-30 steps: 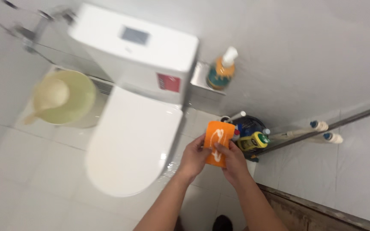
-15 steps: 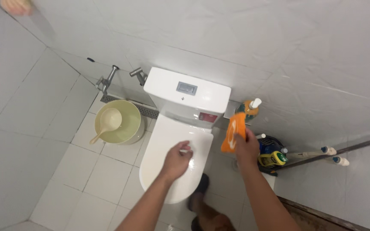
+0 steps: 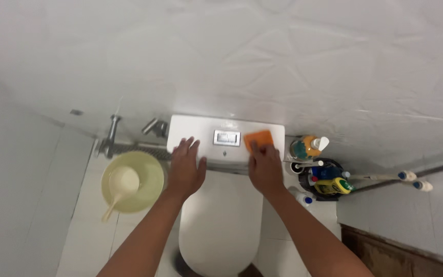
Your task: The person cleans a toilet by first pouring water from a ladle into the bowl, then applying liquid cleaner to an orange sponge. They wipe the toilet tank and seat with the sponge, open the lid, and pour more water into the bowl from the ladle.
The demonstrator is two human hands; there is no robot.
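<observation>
orange cloth (image 3: 259,139) | small, folded flat | lies on the white cistern top (image 3: 201,134), right of its flush button | frame centre, lower part hidden

Taps (image 3: 129,132) are crowding the cistern's (image 3: 206,134) left side. Bottles (image 3: 320,164) are blocking its right; the toilet lid (image 3: 221,220) is lying bare.

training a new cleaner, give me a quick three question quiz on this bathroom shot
1. True or false: the right hand presses an orange cloth on the tank.
2. Where does the left hand rest? A) on the bucket B) on the tank's left part C) on the tap
3. Fill in: the ladle lies in the pale green ____.

Key: 1 true; 2 B; 3 bucket
</observation>
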